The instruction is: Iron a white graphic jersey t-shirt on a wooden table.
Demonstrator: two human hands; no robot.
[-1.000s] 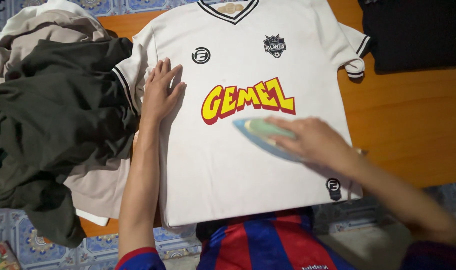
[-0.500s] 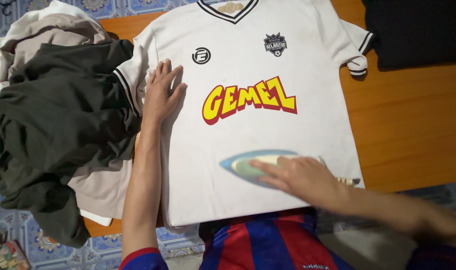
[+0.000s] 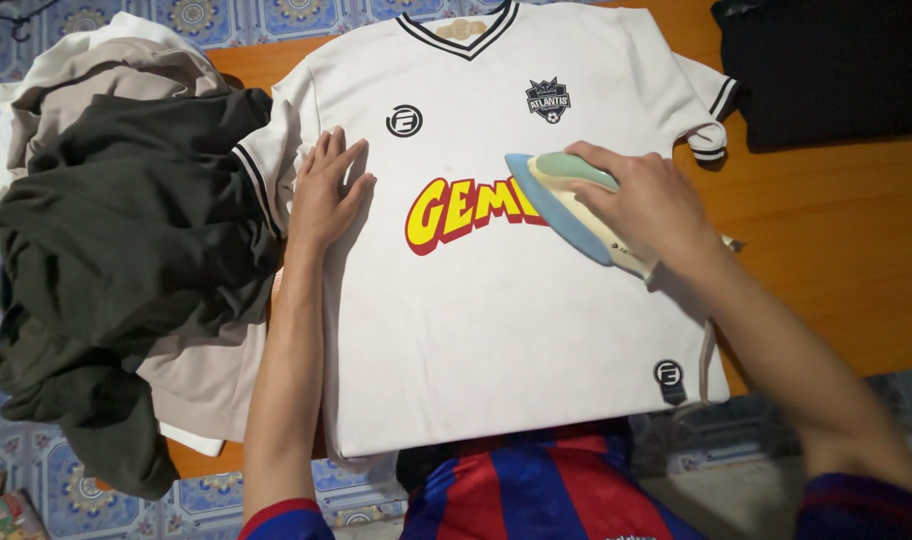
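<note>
Your right hand (image 3: 644,205) is clamped around the handle of a pale blue and green clothes iron (image 3: 574,208), which sits sole-down on the chest of a white football jersey (image 3: 496,310), covering the right end of the yellow, red-edged lettering printed across the front. The iron's long axis runs on a diagonal — its pointed nose aims up and to your left, toward the collar side, while the heel lies under your wrist near the jersey's right edge. Your left hand (image 3: 328,190) holds nothing; it lies flat and open on the jersey's left side, fingers together, just beside the black-trimmed sleeve (image 3: 261,175), well apart from the iron. So the two hands are separate, with the lettering between them, and the right is the one on the tool. On the jersey you can see a small round black emblem on the left chest, a dark shield-shaped crest on the right chest, and a little black tag mark near the lower right hem. The jersey lies spread on an orange-brown wooden table (image 3: 826,240) — a heap of dark green and beige clothes (image 3: 126,250) is piled at its left, and a black garment (image 3: 826,65) lies at the upper right corner.
</note>
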